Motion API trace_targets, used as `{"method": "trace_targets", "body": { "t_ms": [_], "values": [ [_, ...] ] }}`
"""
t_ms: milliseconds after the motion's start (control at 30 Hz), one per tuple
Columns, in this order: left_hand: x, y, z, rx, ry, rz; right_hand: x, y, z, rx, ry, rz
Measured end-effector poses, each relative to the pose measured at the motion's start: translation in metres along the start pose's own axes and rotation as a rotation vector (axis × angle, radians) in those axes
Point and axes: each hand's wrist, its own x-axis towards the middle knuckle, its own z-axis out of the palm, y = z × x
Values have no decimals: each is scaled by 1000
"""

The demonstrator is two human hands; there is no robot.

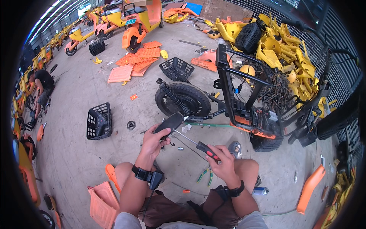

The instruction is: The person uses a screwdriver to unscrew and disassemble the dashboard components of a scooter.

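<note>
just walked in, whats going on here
A person's left hand holds a black oval part, while the right hand holds a screwdriver, its tip pointed at that part. A stripped scooter frame stands in front, and pliers lie on the floor between the person's legs.

The teal plate [130,21] on the orange scooter [132,37] bears marks too small to read.
</note>
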Motion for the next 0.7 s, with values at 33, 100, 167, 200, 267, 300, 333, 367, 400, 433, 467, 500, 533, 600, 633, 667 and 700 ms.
{"method": "trace_targets", "body": {
  "t_ms": [33, 100, 167, 200, 267, 300, 333, 367, 400, 433, 467, 500, 533, 600, 633, 667, 700],
  "values": [
    [0, 0, 0, 7, -3, -1, -1, 1, 1, 17, -2, 20],
    [-1, 0, 1, 3, -6, -3, -1, 1, 1, 34, -4, 40],
    [-1, 0, 1, 0, -9, -4, -1, 0, 2, 26, -4, 29],
    [-1, 1, 0, 3, -9, -11, -1, 0, 3, 27, -5, 30],
    [-1, 1, 1, 5, -11, -18, -2, 0, 3, 19, -2, 27],
    [-1, 2, 2, 0, -14, -22, -2, 2, 4, 18, -1, 28],
    [-2, 2, 2, -5, -17, -26, -2, 4, 5, 18, 9, -7],
    [-2, 2, 2, -5, -17, -26, -2, 5, 6, 18, 19, -43],
    [-2, 1, 2, 2, -23, -25, -2, 5, 7, 18, 20, -43],
    [-2, 1, 2, 9, -30, -24, -2, 5, 7, 16, 23, -47],
    [-2, 1, 2, 10, -30, -25, -2, 4, 8, 14, 25, -51],
    [-2, 1, 2, 13, -30, -24, -2, 4, 8, 14, 26, -51],
    [-3, 1, 2, 17, -30, -24, -2, 3, 8, 19, 26, -43],
    [-3, 2, 3, 16, -34, -23, -2, 3, 8, 22, 28, -34],
    [-4, 2, 3, 14, -38, -22, -2, 3, 8, 23, 27, -34],
    [-4, 2, 3, 15, -37, -22, -2, 4, 9, 25, 26, -34],
    [-3, 2, 2, 9, -44, -23, -2, 3, 9, 26, 26, -34]
  ]
}}
